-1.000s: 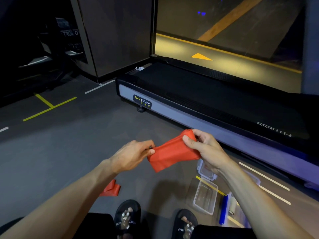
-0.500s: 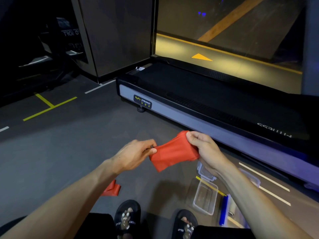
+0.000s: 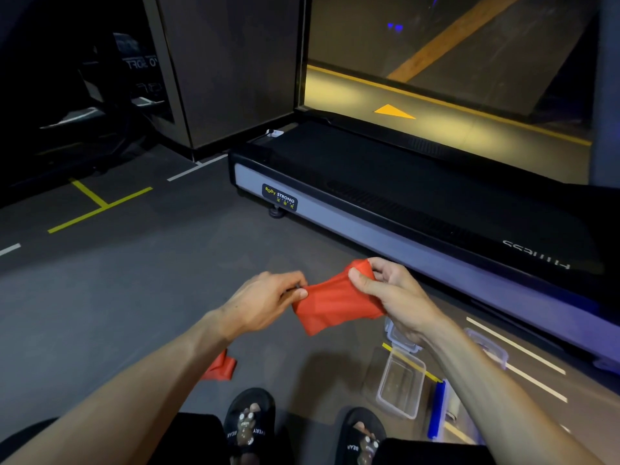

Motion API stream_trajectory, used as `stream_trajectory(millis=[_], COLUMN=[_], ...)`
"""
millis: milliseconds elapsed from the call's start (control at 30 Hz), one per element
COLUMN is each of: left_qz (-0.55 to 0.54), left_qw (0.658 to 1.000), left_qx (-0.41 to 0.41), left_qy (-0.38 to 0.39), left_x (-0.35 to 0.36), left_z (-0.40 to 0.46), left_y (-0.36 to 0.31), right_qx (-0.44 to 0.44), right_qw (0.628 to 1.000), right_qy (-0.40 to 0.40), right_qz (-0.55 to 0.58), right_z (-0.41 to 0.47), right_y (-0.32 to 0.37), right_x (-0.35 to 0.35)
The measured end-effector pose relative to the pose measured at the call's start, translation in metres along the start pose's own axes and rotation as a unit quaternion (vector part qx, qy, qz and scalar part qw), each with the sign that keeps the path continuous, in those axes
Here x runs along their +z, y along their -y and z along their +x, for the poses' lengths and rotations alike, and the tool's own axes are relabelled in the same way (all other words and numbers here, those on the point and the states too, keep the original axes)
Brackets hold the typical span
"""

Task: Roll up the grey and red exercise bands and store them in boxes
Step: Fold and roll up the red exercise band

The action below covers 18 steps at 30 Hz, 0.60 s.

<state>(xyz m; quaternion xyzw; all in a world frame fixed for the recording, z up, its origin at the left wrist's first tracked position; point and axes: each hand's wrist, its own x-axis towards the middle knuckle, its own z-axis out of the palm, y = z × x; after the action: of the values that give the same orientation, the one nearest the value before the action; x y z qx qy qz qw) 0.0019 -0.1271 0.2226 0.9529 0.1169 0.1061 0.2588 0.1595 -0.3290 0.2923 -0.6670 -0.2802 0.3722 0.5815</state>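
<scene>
red bands: 2 (image 3: pixel 339 302) (image 3: pixel 221 367) | clear boxes: 2 (image 3: pixel 401 385) (image 3: pixel 488 347) | hands: 2 (image 3: pixel 265 302) (image 3: pixel 392 293)

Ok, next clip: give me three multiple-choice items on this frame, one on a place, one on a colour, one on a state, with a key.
1. Where is the empty clear box?
A. on the floor by the right foot
B. on the treadmill
C. in the left hand

2. What colour is the held band?
A. grey
B. red
C. blue

3. How is that band held?
A. lying loose on the floor
B. by one hand only
C. pinched by both hands

Key: 1 A, it sits on the floor beside the sandal; 2 B, plainly red; 3 C, left hand and right hand each pinch an end.
</scene>
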Motion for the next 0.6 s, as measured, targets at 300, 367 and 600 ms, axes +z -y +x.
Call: stream_trajectory(millis=[300,367,600], left_qz=[0.02,0.018,0.022], left_qw=[1.0,1.0,1.0], left_qx=[-0.003,-0.003,-0.002], left_qy=[0.0,-0.001,-0.005], left_x=[-0.001,-0.001,0.001], left_z=[-0.001,-0.001,0.0], left_y=[-0.002,-0.003,-0.006], right_qx=[0.003,0.007,0.059], right_qw=[0.999,1.0,0.998], right_qy=[0.043,0.021,0.011], right_qz=[0.007,0.016,0.015], right_z=[-0.001,-0.001,0.0], right_y=[-0.002,-0.001,0.0], right_x=[0.001,0.002,0.012])
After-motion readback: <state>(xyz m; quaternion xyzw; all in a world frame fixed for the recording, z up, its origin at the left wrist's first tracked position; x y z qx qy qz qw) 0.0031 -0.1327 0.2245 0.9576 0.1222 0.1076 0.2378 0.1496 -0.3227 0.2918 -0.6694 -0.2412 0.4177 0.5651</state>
